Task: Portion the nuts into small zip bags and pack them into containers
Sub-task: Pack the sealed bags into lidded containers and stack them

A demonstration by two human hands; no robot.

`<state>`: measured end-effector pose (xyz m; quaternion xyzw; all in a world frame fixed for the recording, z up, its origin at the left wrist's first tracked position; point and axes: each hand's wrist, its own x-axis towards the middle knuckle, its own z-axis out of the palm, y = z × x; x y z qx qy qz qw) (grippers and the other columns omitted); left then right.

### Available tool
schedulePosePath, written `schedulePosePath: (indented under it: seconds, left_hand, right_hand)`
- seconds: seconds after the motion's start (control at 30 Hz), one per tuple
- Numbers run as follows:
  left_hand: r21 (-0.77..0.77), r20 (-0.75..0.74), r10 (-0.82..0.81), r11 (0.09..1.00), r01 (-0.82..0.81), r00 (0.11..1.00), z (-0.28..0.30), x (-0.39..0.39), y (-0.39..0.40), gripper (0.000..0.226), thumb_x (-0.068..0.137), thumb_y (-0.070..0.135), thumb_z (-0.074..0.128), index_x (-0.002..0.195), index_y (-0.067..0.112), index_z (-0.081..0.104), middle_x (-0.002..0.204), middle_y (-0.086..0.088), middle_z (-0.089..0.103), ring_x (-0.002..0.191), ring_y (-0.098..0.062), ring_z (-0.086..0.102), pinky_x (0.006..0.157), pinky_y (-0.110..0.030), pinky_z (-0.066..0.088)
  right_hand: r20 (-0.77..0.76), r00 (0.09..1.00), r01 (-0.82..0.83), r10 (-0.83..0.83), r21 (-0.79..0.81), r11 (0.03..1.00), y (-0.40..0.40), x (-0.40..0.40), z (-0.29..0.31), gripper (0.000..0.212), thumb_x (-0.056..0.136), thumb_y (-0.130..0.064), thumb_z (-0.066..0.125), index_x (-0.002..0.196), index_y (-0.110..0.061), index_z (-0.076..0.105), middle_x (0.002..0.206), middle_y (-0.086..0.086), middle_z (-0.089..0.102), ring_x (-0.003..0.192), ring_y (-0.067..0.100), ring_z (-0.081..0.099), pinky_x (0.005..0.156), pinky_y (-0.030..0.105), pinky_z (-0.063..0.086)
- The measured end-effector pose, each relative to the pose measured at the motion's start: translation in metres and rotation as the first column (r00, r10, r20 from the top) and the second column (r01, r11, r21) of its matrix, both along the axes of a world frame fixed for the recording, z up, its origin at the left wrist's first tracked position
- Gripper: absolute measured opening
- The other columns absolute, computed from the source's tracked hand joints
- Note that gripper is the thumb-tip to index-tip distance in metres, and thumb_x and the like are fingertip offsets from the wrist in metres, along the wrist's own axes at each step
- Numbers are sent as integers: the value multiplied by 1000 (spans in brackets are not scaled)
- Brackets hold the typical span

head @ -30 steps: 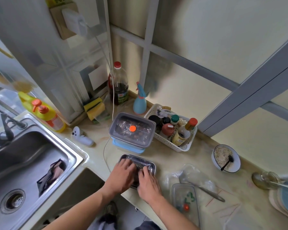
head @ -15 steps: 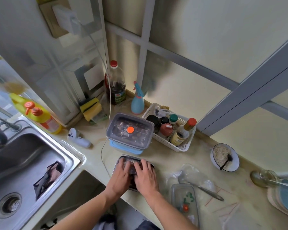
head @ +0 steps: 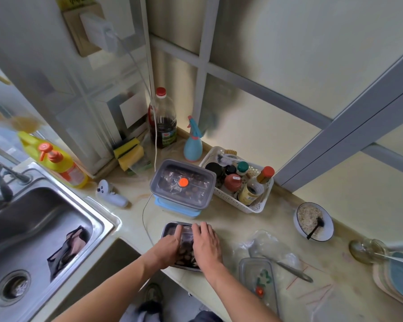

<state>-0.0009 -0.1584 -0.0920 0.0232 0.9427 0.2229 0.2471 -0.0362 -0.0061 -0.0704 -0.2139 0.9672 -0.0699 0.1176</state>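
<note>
Pressing the nut-filled zip bags (head: 186, 248) down into the open metal container (head: 170, 228) at the bench (head: 230, 228) edge, the left hand (head: 166, 249) and right hand (head: 206, 244), fingers flat and slightly spread, risk tipping it off or bursting a seal if they bear down unevenly.

Home kitchen: steel sink (head: 40, 219) sitting in a pale counter (head: 230, 219); dish soap bottle (head: 56, 159) and sponges (head: 129, 153) standing behind; white basket (head: 254, 205) holding condiment bottles; bowl (head: 313, 221) of oats resting nearby.
</note>
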Motion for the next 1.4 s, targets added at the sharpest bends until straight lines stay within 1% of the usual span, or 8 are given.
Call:
schedulePosePath:
  seconds: [0.13, 0.37, 0.6, 0.73, 0.87, 1.17, 1.3, 1.4]
  left_hand:
    - [72, 22, -32, 997, 30, 999, 6, -2, -9, 55, 85, 13, 59, 131, 0, 32, 105, -17, 62, 94, -36, 64, 72, -34, 46]
    - [-86, -442, -184, 983, 163, 878, -1, 17, -6, 48, 81, 47, 59, 115, 14, 55, 108, -1, 50, 93, -21, 47, 82, -34, 44]
    - [238, -195, 222, 956, -174, 955, -1, 9, -5, 21, 88, 29, 55, 104, 17, 51, 100, 0, 57, 88, -22, 55, 80, -40, 51]
    - [96, -291, 141, 988, -118, 946, -1, 4, -6, 45, 90, 44, 45, 121, 16, 63, 117, -4, 59, 105, -23, 56, 89, -40, 50]
    - [-99, -341, 6, 994, -43, 940, -2, 4, 0, 46, 90, 43, 45, 124, 17, 63, 127, -4, 51, 113, -27, 52, 85, -42, 51]
    - [-170, -274, -232, 967, 190, 933, -5, 9, 17, 63, 89, 39, 43, 145, 10, 51, 143, -8, 57, 132, -28, 55, 110, -42, 46]
    - [-134, -121, -252, 962, 236, 960, -10, 14, 12, 81, 91, 53, 14, 161, 12, 15, 165, -4, 7, 154, -25, 6, 124, -47, 8]
    - [-121, -85, -165, 981, 154, 983, -8, 17, 12, 81, 92, 60, 23, 161, 17, 18, 168, -6, 17, 155, -28, 17, 116, -50, 36]
  right_hand:
    - [76, 997, 20, -24, 56, 998, 1, 3, 2, 51, 77, 1, 74, 120, -20, 55, 112, 8, 55, 93, 27, 64, 81, 38, 55]
    - [170, 985, 31, -28, -14, 999, 3, 11, 2, 36, 94, -11, 55, 128, -19, 46, 131, 7, 46, 110, 32, 61, 90, 42, 50]
    - [-62, 994, 83, -93, -141, 986, 24, 22, -6, 18, 80, -28, 51, 94, -20, 59, 92, 0, 59, 86, 22, 60, 74, 35, 52]
    - [-102, 969, 209, -225, -151, 966, 32, 15, -3, 36, 82, -16, 63, 117, -14, 59, 110, 6, 59, 96, 25, 59, 77, 35, 55]
    - [-167, 985, -62, 39, -136, 989, 30, 15, -6, 27, 83, -13, 50, 108, -17, 58, 103, 2, 55, 91, 23, 55, 76, 36, 53]
    - [59, 997, -33, 44, -175, 984, 26, 27, -16, 59, 84, -16, 43, 141, -14, 53, 144, -1, 51, 134, 18, 48, 115, 31, 40]
    - [229, 960, 192, -161, -119, 974, 22, 28, -8, 66, 91, -5, 51, 153, -14, 32, 158, 4, 31, 144, 22, 37, 117, 29, 33]
    - [286, 935, 230, -207, -48, 972, 12, 25, -6, 62, 90, -8, 59, 147, -13, 34, 153, 7, 35, 138, 26, 44, 111, 32, 40]
